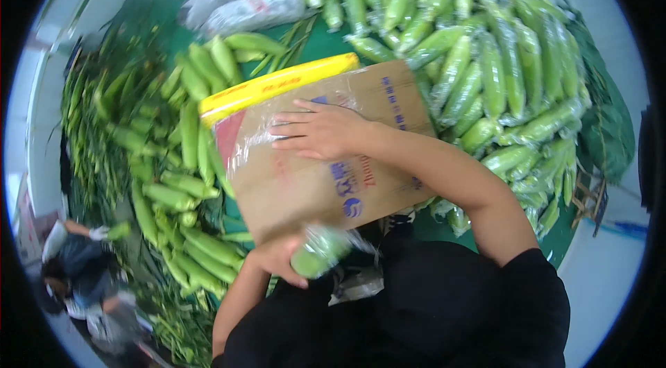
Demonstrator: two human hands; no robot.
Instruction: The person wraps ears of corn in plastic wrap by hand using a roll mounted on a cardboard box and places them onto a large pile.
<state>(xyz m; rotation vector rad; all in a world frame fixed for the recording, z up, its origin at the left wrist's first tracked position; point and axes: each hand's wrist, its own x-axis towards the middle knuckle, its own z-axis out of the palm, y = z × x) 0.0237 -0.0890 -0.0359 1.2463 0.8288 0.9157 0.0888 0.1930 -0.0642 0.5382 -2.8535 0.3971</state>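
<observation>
A cardboard box (291, 196), printed with writing, lies in front of me, slightly tilted in view. My right hand (322, 131) rests palm down on its top, fingers spread over clear plastic film (250, 147). Along the far edge of the cardboard runs a long yellow printed carton (281, 82). At the near side, my left hand (283, 261) grips a green ear of corn (315, 259) with clear film around it. The film's loose end trails to the right, and motion blurs this hand and the ear.
Film-wrapped ears of corn (494, 71) are heaped at the right. Unwrapped ears in husk (182, 196) lie at the left, beside leaves and stalks (88, 139). Two wrapped whitish rolls (255, 9) lie on the green sheet (320, 45). Another person (88, 269) works at far left.
</observation>
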